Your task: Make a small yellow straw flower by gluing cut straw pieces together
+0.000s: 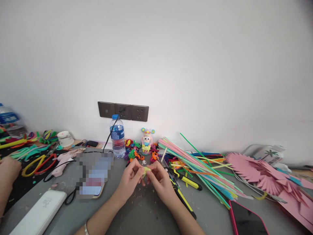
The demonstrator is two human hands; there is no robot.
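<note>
Both hands meet at the middle of the grey mat, pinching a small yellow-green fuzzy piece (146, 171) between them. My left hand (132, 179) has its thumb and forefinger closed on the piece's left side. On its right side, the fingertips of my right hand (160, 179) are pressed together. Just behind the fingers lies a small white bead-like item (144, 162). A colourful figurine with round eyes (146, 143) stands upright beyond the hands, with bundles of coloured fuzzy shapes (133, 151) beside it.
A water bottle (117, 137), a phone (94, 178) and a white power bank (39, 213) are on the left. To the right lie pipe cleaners (198, 166), yellow-black pliers (188, 181), a pink-edged phone (248, 220) and folded pink paper (266, 179). Another person's hand (9, 169) shows far left.
</note>
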